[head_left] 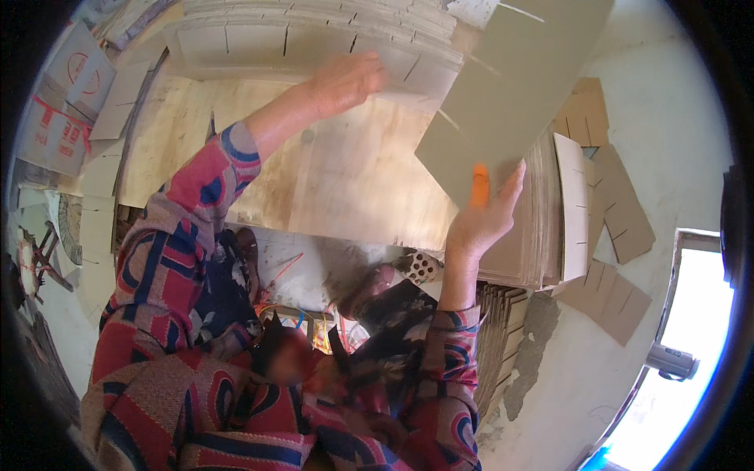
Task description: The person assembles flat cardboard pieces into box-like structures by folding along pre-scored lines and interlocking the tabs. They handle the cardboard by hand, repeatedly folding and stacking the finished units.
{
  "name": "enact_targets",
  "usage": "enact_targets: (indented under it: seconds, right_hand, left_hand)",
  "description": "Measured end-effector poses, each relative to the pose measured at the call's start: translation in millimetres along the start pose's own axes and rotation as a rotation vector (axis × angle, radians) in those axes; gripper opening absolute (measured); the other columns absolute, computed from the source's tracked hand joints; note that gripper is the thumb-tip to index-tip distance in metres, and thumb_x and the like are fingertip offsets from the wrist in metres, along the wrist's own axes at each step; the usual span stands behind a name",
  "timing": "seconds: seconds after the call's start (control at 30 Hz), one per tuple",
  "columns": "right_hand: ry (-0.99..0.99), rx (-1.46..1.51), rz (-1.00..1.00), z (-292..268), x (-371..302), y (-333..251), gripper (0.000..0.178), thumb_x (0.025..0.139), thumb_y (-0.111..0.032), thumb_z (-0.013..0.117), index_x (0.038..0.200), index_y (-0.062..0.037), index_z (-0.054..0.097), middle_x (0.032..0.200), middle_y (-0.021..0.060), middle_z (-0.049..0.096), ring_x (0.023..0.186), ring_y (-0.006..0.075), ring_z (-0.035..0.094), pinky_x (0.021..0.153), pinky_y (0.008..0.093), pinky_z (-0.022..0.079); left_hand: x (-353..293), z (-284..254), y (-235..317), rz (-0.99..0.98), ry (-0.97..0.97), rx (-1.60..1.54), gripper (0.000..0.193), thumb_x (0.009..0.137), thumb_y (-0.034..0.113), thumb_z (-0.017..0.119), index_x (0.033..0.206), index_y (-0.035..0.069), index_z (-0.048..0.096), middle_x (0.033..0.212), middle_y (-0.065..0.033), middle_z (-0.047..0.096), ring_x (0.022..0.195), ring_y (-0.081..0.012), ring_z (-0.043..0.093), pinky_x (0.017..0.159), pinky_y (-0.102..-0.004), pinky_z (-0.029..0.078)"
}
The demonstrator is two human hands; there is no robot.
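My left hand reaches to the far side of the wooden board. Its fingers are drawn together at the edge of a slotted cardboard strip, which is smeared by motion. A large grey-brown slotted cardboard sheet stands tilted at the upper right. Against its lower end lies my right hand, fingers stretched out and one digit wearing an orange cover. Just beyond that hand is a thick stack of cardboard sheets.
Piled cardboard strips line the back. Loose slotted pieces lie on the pale floor at right, and more stacked cardboard sits below the right-hand stack. Printed cartons stand at far left. A bright doorway opens at lower right.
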State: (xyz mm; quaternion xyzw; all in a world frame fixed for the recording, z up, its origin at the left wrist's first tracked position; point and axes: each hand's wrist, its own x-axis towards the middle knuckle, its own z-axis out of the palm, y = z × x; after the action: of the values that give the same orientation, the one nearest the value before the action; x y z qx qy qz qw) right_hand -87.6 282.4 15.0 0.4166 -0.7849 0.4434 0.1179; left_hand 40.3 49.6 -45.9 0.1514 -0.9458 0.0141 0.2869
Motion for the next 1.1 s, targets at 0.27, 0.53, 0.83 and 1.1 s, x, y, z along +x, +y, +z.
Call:
enact_targets:
  seconds: [0.27, 0.53, 0.83, 1.1]
  right_hand:
    - [-0.078, 0.059, -0.063, 0, -6, -4, 0.051, 0.091, -0.004, 0.052, 0.139, -0.0142, 0.037, 0.122, 0.013, 0.058, 0.101, 0.019, 0.062, 0.083, 0.0313, 0.05]
    - [-0.097, 0.042, -0.082, 6, -12, 5, 0.052, 0.09, -0.002, 0.052, 0.138, -0.014, 0.036, 0.122, 0.0151, 0.058, 0.1, 0.0231, 0.062, 0.08, 0.0334, 0.05]
    - [-0.483, -0.337, 0.058, 19, -19, 16, 0.047, 0.087, -0.002, 0.05, 0.131, -0.0059, 0.035, 0.107, 0.0271, 0.058, 0.08, 0.0416, 0.062, 0.062, 0.0461, 0.051]
    - [-0.241, -0.096, 0.027, 20, -32, 34, 0.029, 0.086, -0.005, 0.053, 0.115, -0.0036, 0.046, 0.099, 0.0214, 0.059, 0.083, 0.0418, 0.06, 0.066, 0.0456, 0.048]
  left_hand:
    - [-9, -18, 44, 0.124, 0.055, 0.018, 0.008, 0.069, 0.004, 0.058, 0.076, 0.003, 0.056, 0.072, -0.0056, 0.054, 0.076, -0.0209, 0.053, 0.063, -0.0325, 0.049]
    - [-8, -28, 60, 0.162, 0.083, -0.108, 0.007, 0.068, 0.005, 0.057, 0.075, 0.003, 0.054, 0.073, -0.0062, 0.053, 0.076, -0.021, 0.052, 0.064, -0.0313, 0.049]
    - [-23, -53, 112, 0.182, 0.016, -0.21, 0.014, 0.068, 0.01, 0.059, 0.078, 0.001, 0.053, 0.075, -0.0061, 0.051, 0.073, -0.0215, 0.05, 0.062, -0.032, 0.046]
    - [-2, -117, 61, -0.34, -0.243, -0.608, 0.036, 0.066, 0.026, 0.079, 0.089, 0.006, 0.061, 0.083, -0.0074, 0.061, 0.075, -0.0232, 0.055, 0.069, -0.0347, 0.046]
